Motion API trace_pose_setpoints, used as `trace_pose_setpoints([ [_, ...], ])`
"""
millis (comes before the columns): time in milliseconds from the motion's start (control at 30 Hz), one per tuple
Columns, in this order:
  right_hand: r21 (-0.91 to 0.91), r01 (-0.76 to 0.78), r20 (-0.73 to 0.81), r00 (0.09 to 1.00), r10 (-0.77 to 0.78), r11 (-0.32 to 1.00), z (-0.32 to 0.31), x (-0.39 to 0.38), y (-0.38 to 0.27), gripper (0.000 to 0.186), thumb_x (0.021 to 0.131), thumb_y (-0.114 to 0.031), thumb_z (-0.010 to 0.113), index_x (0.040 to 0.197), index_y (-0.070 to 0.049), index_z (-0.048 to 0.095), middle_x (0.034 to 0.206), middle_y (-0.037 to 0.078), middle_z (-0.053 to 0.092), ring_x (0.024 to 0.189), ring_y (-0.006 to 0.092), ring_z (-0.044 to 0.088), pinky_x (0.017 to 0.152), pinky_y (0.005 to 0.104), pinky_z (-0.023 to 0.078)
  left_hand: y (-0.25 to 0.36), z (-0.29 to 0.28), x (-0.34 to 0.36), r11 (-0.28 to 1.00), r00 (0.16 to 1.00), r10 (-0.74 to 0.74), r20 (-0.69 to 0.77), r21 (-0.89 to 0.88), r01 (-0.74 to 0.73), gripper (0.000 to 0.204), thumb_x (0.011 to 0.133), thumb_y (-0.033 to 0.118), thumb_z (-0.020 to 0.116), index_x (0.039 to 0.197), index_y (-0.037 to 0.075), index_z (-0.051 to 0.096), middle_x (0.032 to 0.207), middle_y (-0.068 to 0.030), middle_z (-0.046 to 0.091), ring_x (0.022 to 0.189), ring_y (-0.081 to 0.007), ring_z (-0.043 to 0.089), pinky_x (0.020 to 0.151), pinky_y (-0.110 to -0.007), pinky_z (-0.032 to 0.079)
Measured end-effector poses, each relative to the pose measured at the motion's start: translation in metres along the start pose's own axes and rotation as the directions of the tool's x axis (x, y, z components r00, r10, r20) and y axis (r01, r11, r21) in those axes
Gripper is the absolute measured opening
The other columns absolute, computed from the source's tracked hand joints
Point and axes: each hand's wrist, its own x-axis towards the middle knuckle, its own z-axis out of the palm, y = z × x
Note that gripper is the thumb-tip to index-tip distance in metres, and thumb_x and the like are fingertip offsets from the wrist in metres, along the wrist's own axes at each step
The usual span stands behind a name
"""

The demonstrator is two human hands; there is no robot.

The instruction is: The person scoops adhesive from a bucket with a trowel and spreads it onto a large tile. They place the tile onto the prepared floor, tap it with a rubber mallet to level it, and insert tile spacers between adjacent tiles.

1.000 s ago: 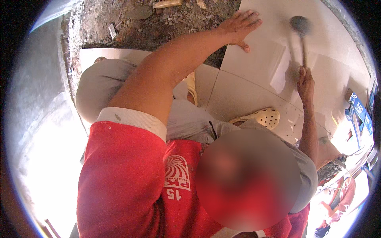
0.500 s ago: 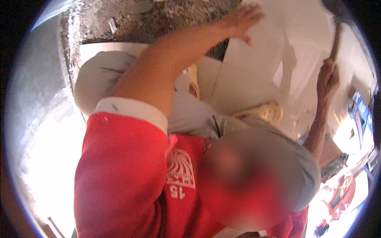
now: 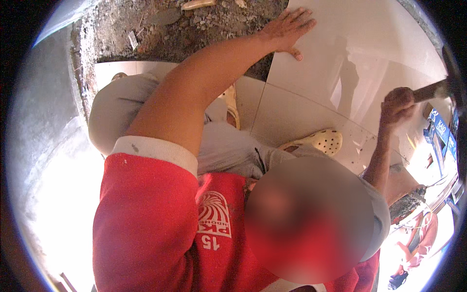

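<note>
Tile [image 3: 369,53] under left hand [image 3: 287,29]; right hand [image 3: 396,104] grips mallet handle [image 3: 430,91].

Floor: partly laid with large glossy white square ceramic tiles [image 3: 311,117], joints visible between them. One further white tile [image 3: 369,44] lies at the far edge, abutting a bare bed of rough grey-brown mortar and rubble [image 3: 175,34]. Small stones and debris lie scattered on that bed. A pale yellow perforated rubber clog [image 3: 321,141] rests on the laid tiles.
</note>
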Motion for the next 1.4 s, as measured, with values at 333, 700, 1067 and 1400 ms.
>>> trace_pose_setpoints([
  [333, -0.108, -0.024, 0.014, 1.0, 0.026, 0.994, 0.019, -0.02, -0.025, 0.036, 0.111, -0.036, 0.046, 0.108, -0.002, 0.057, 0.079, 0.005, 0.056, 0.069, 0.0119, 0.052, 0.055, 0.0269, 0.04, -0.006, -0.004, 0.0, 0.991, 0.996, 0.04, 0.082, -0.128, -0.029, 0.128, 0.064, 0.061, 0.086, 0.162, 0.011, 0.022, 0.17, -0.0167, 0.016, 0.158, -0.0356, 0.01, 0.127, -0.053, 0.017],
  [700, -0.475, -0.196, 0.311, 0.875, 0.372, 0.858, 0.05, -0.046, -0.003, 0.04, 0.108, -0.037, 0.046, 0.108, 0.003, 0.049, 0.069, 0.03, 0.063, 0.07, 0.0529, 0.065, 0.061, 0.0577, 0.05, 0.014, -0.032, 0.018, 0.992, 0.975, -0.006, 0.221, -0.124, 0.034, 0.142, 0.059, 0.067, 0.087, 0.165, 0.009, 0.012, 0.17, -0.0237, 0.004, 0.157, -0.0455, 0.003, 0.125, -0.061, 0.011],
  [1067, -0.045, -0.143, 0.028, 0.989, 0.145, 0.989, 0.024, 0.004, -0.061, 0.04, 0.106, -0.035, 0.052, 0.116, 0.003, 0.051, 0.08, 0.03, 0.066, 0.077, 0.0476, 0.069, 0.066, 0.0551, 0.051, 0.076, -0.049, 0.073, 0.995, 0.959, -0.051, 0.279, -0.066, 0.072, 0.155, 0.048, 0.084, 0.08, 0.166, 0.016, 0.007, 0.171, -0.0215, -0.004, 0.156, -0.0469, -0.008, 0.113, -0.082, 0.005],
  [1400, -0.136, -0.164, -0.008, 0.986, 0.165, 0.977, 0.017, 0.031, -0.05, 0.027, 0.106, -0.026, 0.053, 0.102, 0.0, 0.048, 0.065, 0.021, 0.059, 0.06, 0.0449, 0.062, 0.056, 0.0501, 0.047, 0.076, -0.045, 0.07, 0.995, 0.958, -0.08, 0.276, -0.038, 0.094, 0.153, 0.051, 0.083, 0.081, 0.166, 0.017, 0.005, 0.171, -0.0222, -0.006, 0.156, -0.0485, -0.006, 0.11, -0.083, 0.012],
])
